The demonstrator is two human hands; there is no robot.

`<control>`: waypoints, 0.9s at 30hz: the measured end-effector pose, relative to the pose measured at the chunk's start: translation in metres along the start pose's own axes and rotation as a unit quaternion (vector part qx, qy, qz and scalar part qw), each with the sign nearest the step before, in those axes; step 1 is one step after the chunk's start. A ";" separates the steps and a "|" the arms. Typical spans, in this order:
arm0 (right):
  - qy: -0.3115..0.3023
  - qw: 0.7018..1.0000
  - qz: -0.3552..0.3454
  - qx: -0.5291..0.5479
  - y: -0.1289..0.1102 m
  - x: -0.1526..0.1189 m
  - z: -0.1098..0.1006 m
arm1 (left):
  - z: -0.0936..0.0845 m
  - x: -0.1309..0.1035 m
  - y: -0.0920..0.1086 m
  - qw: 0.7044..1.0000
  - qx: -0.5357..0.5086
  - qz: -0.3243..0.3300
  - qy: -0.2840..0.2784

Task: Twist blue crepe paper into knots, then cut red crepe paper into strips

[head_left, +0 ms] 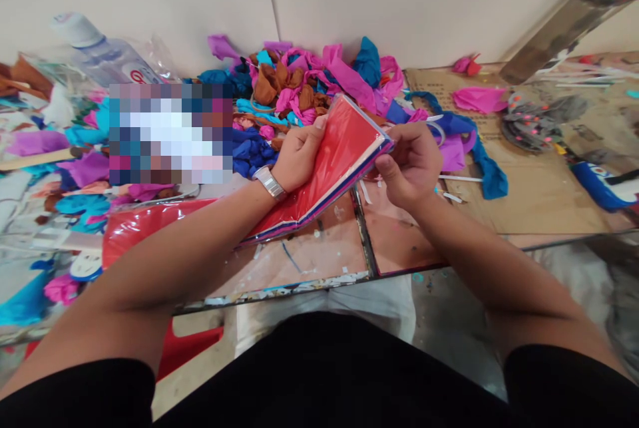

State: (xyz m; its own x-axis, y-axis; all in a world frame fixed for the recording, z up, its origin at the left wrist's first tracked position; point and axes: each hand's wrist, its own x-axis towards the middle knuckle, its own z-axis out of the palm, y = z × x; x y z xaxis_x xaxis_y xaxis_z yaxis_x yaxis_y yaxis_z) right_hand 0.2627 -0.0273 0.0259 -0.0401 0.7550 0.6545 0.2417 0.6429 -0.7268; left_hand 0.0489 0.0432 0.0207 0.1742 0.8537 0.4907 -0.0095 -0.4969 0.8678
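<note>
A long, flat plastic-wrapped pack of coloured sheets (331,160), red on top with white, blue and purple edges below, lies across the bench and tilts up on its right part. My left hand (299,156), with a metal watch (270,183) at its wrist, grips the pack's far edge, thumb on top. At the right end my right hand (413,163) pinches the corner of the pack between thumb and fingers. My left forearm passes over the pack's left part and hides some of it.
Crumpled pink, brown, teal and blue strips (299,82) are heaped against the wall. A clear bottle (107,52) stands back left. Flattened cardboard (539,195) lies right, bearing a grey mesh bundle (539,123) and a blue packet (602,186). One patch at left is pixelated.
</note>
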 end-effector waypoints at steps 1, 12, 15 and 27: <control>0.001 1.000 0.001 0.004 -0.001 0.000 0.002 | 0.000 0.000 0.002 1.000 0.014 0.022 0.007; 0.028 0.999 0.017 0.025 -0.012 -0.001 0.008 | -0.004 -0.012 0.073 0.953 0.139 0.241 -0.119; 0.039 0.999 0.018 0.008 -0.014 -0.001 0.008 | -0.001 -0.014 0.081 0.957 0.150 0.213 -0.131; 0.023 0.999 0.012 0.039 -0.014 0.000 0.008 | 0.011 -0.017 0.061 0.971 0.096 0.208 -0.074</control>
State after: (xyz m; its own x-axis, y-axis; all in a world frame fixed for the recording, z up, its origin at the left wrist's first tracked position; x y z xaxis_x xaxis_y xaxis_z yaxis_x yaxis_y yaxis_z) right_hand 0.2510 -0.0352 0.0348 0.0100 0.7649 0.6440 0.1653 0.6339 -0.7555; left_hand 0.0560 -0.0028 0.0643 0.3349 0.5481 0.7664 0.0711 -0.8258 0.5595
